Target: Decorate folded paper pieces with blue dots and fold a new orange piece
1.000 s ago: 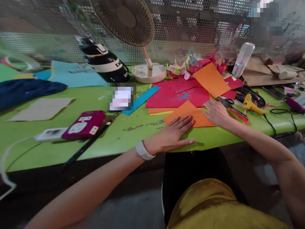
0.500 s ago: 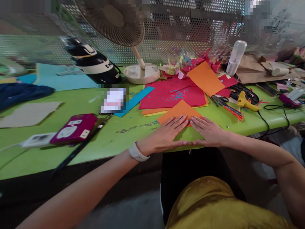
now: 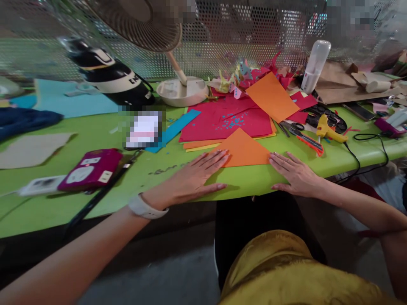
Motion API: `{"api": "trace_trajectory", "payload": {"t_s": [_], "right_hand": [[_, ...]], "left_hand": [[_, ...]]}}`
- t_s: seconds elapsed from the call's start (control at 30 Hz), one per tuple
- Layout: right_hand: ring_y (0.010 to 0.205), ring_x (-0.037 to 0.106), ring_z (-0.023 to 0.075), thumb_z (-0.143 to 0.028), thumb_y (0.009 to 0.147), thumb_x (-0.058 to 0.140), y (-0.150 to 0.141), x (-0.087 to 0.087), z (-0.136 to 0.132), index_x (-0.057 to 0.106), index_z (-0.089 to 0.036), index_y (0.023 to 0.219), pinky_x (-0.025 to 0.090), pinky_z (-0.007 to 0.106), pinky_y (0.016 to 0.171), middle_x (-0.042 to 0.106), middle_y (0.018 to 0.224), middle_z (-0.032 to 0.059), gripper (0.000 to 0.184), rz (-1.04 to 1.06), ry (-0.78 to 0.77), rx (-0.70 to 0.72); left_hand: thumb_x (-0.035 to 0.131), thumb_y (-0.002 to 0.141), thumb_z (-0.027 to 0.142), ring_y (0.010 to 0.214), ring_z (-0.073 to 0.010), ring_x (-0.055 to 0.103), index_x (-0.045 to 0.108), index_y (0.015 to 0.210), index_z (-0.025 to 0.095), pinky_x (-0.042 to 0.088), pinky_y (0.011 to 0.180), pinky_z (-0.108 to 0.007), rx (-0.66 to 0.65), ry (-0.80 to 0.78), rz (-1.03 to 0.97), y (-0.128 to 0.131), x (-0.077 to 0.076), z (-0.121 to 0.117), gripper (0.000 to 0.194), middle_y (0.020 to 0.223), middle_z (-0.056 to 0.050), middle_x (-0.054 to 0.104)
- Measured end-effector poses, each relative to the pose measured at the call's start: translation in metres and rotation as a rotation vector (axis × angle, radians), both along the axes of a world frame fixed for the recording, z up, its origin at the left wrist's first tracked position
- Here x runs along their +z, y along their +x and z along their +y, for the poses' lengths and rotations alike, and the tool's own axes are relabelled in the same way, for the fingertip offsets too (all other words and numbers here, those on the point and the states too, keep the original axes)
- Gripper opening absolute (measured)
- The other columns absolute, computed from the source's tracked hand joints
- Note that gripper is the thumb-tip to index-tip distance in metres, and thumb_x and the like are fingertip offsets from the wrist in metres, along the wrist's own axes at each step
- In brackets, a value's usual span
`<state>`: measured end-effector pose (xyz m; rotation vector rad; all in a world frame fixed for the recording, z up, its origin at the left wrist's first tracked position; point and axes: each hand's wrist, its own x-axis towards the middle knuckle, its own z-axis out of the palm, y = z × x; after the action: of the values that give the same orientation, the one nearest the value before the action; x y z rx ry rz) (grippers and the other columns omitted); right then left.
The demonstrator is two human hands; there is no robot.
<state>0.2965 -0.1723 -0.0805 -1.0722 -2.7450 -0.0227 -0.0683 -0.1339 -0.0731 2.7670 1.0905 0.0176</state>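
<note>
Touching orange paper (image 3: 245, 149) at 2 corners
Left hand (image 3: 195, 176) and right hand (image 3: 295, 174) lie flat, fingers extended, gripping nothing.

Orange paper triangle (image 3: 244, 151) — green table (image 3: 249, 182)

Left hand (image 3: 195, 177), right hand (image 3: 295, 174): that's making two, mid-frame! One orange triangle (image 3: 244, 148) is lying at the centre, and one orange square (image 3: 271, 97) is sitting higher, right of centre. Black bottle (image 3: 111, 78) upper left, translucent bottle (image 3: 316, 65) upper right, so bottles are numbering two. One fan (image 3: 136, 25) is showing top left. Right of centre, one glue gun (image 3: 330, 131) and one cutter (image 3: 309, 143) are lying; left of centre, one blue strip (image 3: 178, 128) is running. One wristband (image 3: 146, 206) is showing, lower left.
</note>
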Motion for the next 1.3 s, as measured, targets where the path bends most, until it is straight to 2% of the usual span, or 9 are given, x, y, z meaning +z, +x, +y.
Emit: {"api": "trace_trajectory", "payload": {"t_s": [0.17, 0.37, 0.47, 0.57, 0.8, 0.93, 1.03, 1.13, 1.3], "right_hand": [[0.148, 0.035, 0.0293, -0.064, 0.097, 0.038, -0.002, -0.003, 0.001, 0.033, -0.008, 0.155, 0.029, 0.053, 0.121, 0.036, 0.158, 0.0194, 0.081, -0.006, 0.032, -0.005], [0.147, 0.037, 0.0306, -0.062, 0.097, 0.042, -0.003, -0.002, 0.0, 0.035, -0.008, 0.154, 0.03, 0.054, 0.121, 0.038, 0.156, 0.0201, 0.079, -0.003, 0.028, -0.02], [0.147, 0.037, 0.0306, -0.063, 0.096, 0.043, -0.005, -0.001, -0.001, 0.035, -0.008, 0.154, 0.029, 0.054, 0.121, 0.038, 0.157, 0.0197, 0.08, -0.003, 0.011, -0.024], [0.148, 0.036, 0.0303, -0.062, 0.096, 0.044, -0.006, 0.001, 0.0, 0.035, -0.008, 0.154, 0.028, 0.054, 0.122, 0.037, 0.158, 0.0193, 0.08, 0.002, -0.007, -0.014], [0.145, 0.041, 0.0289, -0.056, 0.099, 0.044, 0.011, 0.002, -0.007, 0.035, -0.012, 0.154, 0.03, 0.056, 0.121, 0.042, 0.156, 0.016, 0.072, 0.015, 0.055, -0.029], [0.144, 0.043, 0.0293, -0.053, 0.099, 0.046, 0.029, 0.004, -0.018, 0.04, -0.016, 0.153, 0.032, 0.057, 0.12, 0.046, 0.154, 0.0135, 0.066, 0.004, 0.096, -0.084], [0.136, 0.053, 0.03, -0.052, 0.099, 0.047, 0.039, 0.012, -0.019, 0.052, -0.015, 0.145, 0.038, 0.055, 0.117, 0.055, 0.146, 0.0155, 0.059, 0.035, 0.109, -0.137], [0.127, 0.061, 0.0305, -0.05, 0.099, 0.049, 0.036, 0.026, -0.004, 0.06, -0.013, 0.137, 0.048, 0.05, 0.109, 0.063, 0.137, 0.0172, 0.054, 0.124, 0.102, -0.213], [0.115, 0.067, 0.0285, -0.046, 0.093, 0.061, -0.014, 0.049, 0.052, 0.068, -0.016, 0.122, 0.055, 0.042, 0.096, 0.071, 0.123, 0.0141, 0.043, 0.253, -0.091, -0.271]], "left_hand": [[0.025, 0.092, 0.077, 0.155, -0.0304, 0.01, 0.0, 0.161, 0.02, 0.005, 0.125, -0.047, 0.114, 0.057, 0.011, 0.002, 0.009, -0.007, 0.094, 0.168, -0.011, 0.008], [0.029, 0.087, 0.083, 0.156, -0.0278, 0.009, 0.006, 0.162, 0.019, 0.001, 0.124, -0.046, -0.125, -0.03, -0.035, 0.095, 0.018, -0.016, 0.101, 0.167, -0.013, 0.011], [0.029, 0.086, 0.083, 0.156, -0.0272, 0.009, 0.004, 0.161, 0.016, 0.002, 0.124, -0.044, -0.168, -0.097, -0.016, 0.116, 0.017, -0.016, 0.104, 0.167, -0.014, 0.01], [0.03, 0.088, 0.081, 0.156, -0.0276, 0.01, 0.002, 0.161, 0.016, 0.004, 0.125, -0.044, -0.15, -0.094, 0.012, 0.101, 0.012, -0.015, 0.102, 0.168, -0.014, 0.009], [0.033, 0.092, 0.075, 0.154, -0.0288, 0.018, -0.008, 0.16, 0.024, 0.015, 0.125, -0.044, -0.065, 0.035, 0.004, 0.028, -0.002, -0.02, 0.095, 0.168, -0.01, 0.011], [0.034, 0.093, 0.073, 0.153, -0.0321, 0.019, -0.006, 0.161, 0.026, 0.014, 0.125, -0.051, -0.015, 0.039, -0.02, -0.002, -0.008, -0.022, 0.092, 0.168, -0.009, 0.012], [0.033, 0.092, 0.074, 0.152, -0.0345, 0.024, 0.002, 0.162, 0.023, 0.025, 0.122, -0.051, 0.09, -0.03, -0.073, -0.013, -0.003, -0.02, 0.092, 0.167, -0.012, 0.016], [0.032, 0.093, 0.072, 0.147, -0.0352, 0.036, 0.008, 0.162, 0.019, 0.038, 0.114, -0.049, 0.349, -0.058, -0.189, -0.012, 0.012, -0.011, 0.089, 0.165, -0.016, 0.024], [0.059, 0.08, 0.073, 0.126, -0.0353, 0.058, 0.048, 0.144, 0.02, 0.05, 0.1, -0.046, 0.587, 0.003, -0.339, 0.0, 0.027, 0.02, 0.083, 0.14, -0.016, 0.06]]}}
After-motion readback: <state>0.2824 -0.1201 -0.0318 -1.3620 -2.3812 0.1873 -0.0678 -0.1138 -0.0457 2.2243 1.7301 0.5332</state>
